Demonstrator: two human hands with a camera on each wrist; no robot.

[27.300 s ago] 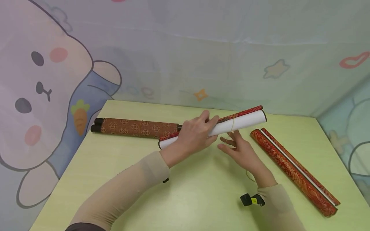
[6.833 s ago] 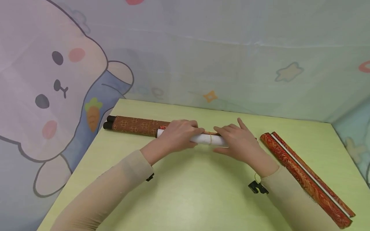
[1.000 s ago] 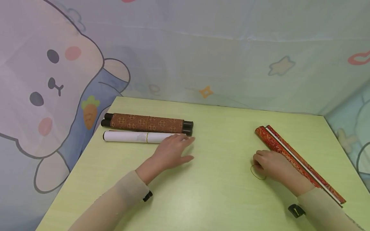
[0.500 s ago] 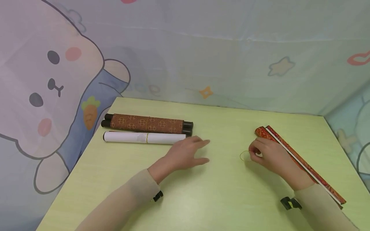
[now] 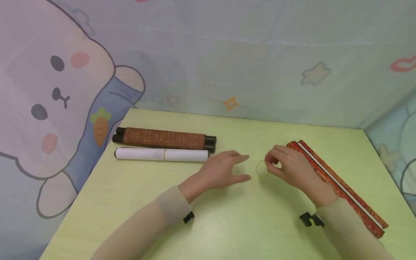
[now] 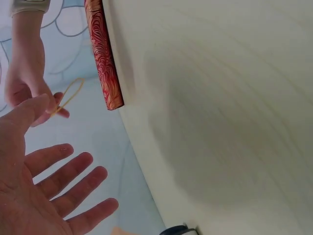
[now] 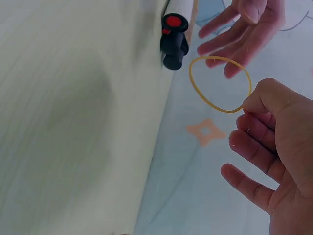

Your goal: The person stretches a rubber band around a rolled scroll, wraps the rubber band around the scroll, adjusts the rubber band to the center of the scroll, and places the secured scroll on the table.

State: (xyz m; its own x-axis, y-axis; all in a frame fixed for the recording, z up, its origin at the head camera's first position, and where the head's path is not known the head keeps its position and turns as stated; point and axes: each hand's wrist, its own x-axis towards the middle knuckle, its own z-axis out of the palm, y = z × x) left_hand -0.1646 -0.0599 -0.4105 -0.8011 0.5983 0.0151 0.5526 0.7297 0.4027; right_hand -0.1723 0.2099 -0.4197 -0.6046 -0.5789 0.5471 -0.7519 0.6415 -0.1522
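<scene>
Between thumb and forefinger my right hand (image 5: 289, 166) pinches a thin yellow rubber band (image 7: 194, 83), which hangs as an open loop. My left hand (image 5: 224, 169) is held over the table with thumb and fingers spread, facing the band and holding nothing. Left of it lies a white rolled scroll (image 5: 139, 154) with a yellow band round its middle. Behind that sit two brown patterned scrolls (image 5: 156, 138) with black end knobs, side by side and banded. A red-and-gold pair of scroll rolls (image 5: 341, 187) lies slanted at the right, partly behind my right forearm.
The pale yellow-green table (image 5: 227, 224) ends at the back against a cartoon-printed cloth (image 5: 201, 65). More printed cloth (image 5: 399, 144) hangs along the right side.
Earlier both hands were on the white scroll; now it lies banded beside the brown ones. Over the last second my right hand brings the rubber band leftward and my left hand moves right toward it.
</scene>
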